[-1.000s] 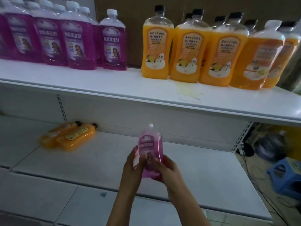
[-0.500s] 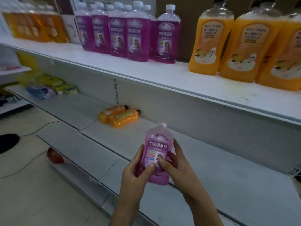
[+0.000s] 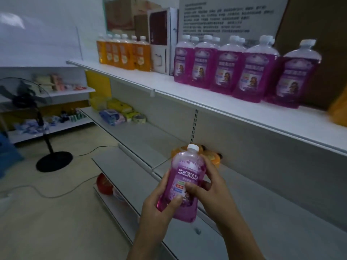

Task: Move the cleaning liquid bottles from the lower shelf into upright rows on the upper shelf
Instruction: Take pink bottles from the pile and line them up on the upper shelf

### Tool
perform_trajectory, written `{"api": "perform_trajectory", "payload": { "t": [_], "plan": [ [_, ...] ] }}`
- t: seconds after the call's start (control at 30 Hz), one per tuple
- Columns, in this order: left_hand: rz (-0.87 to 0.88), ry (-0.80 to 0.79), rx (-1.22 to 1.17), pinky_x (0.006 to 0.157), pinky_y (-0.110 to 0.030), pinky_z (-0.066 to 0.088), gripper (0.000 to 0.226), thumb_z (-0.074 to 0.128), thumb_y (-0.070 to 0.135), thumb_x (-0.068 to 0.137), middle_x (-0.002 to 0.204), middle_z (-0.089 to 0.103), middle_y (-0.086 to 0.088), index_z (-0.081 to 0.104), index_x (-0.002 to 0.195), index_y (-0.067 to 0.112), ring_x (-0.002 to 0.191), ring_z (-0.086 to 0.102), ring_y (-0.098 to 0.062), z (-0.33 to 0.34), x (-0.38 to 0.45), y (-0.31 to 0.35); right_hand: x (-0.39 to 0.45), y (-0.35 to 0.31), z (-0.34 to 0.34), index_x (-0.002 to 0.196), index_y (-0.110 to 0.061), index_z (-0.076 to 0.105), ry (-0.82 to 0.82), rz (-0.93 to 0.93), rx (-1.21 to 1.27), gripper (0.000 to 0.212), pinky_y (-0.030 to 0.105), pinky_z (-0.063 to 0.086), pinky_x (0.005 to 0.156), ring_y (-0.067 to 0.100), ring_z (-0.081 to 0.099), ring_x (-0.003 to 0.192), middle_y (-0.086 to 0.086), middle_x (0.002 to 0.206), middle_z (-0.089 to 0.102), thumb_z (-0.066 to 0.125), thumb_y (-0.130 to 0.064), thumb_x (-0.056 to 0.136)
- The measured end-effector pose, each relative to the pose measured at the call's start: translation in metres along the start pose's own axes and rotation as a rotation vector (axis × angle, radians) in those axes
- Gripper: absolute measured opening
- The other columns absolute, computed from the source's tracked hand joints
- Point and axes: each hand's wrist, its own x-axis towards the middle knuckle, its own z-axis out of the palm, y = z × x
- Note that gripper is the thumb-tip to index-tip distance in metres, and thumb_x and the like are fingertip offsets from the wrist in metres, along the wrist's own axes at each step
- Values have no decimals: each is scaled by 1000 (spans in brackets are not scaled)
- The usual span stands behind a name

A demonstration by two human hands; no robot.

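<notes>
As seen from the head camera, one purple bottle (image 3: 185,184) is held upright in front of the lower shelf (image 3: 262,212), gripped from both sides: the left hand (image 3: 159,205) wraps its lower left side with the thumb across the label, and the right hand (image 3: 208,186) curls round its right side. It is a clear flat-sided bottle of violet liquid with a white screw cap and a purple label reading 地板清洁剂. On the upper shelf (image 3: 206,96), five purple bottles (image 3: 247,72) of the same kind stand upright in the front row, with further caps visible behind them; the back count cannot be told. Farther left on that shelf stand about six orange bottles (image 3: 124,51). Two orange bottles (image 3: 212,156) lie on the lower shelf, partly hidden behind the held bottle.
</notes>
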Motion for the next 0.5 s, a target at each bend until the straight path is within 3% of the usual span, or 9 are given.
{"api": "perform_trajectory", "payload": {
  "t": [0.17, 0.27, 0.5],
  "plan": [
    [111, 41, 88, 78, -18, 56, 59, 75, 48, 77, 124, 66, 19, 51, 131, 56, 109, 67, -8, -86, 40, 33, 57, -18, 89, 132, -47, 47, -69, -123, -42, 75, 28, 59, 81, 10, 67, 106, -21, 118, 66, 79, -5, 79],
    [160, 106, 122, 76, -14, 54, 54, 73, 49, 79, 123, 64, 26, 51, 126, 63, 109, 66, -2, -128, 57, 41, 82, -20, 134, 135, -48, 43, -109, -111, -26, 78, 22, 58, 75, 5, 67, 104, -25, 116, 64, 79, -7, 80],
    [184, 235, 115, 75, -15, 55, 61, 74, 54, 73, 125, 64, 23, 50, 129, 61, 110, 65, -3, -200, 102, 37, 146, -12, 203, 148, -41, 36, -209, -75, -53, 86, 18, 56, 74, 1, 65, 103, -17, 129, 58, 82, -15, 80]
  ]
}}
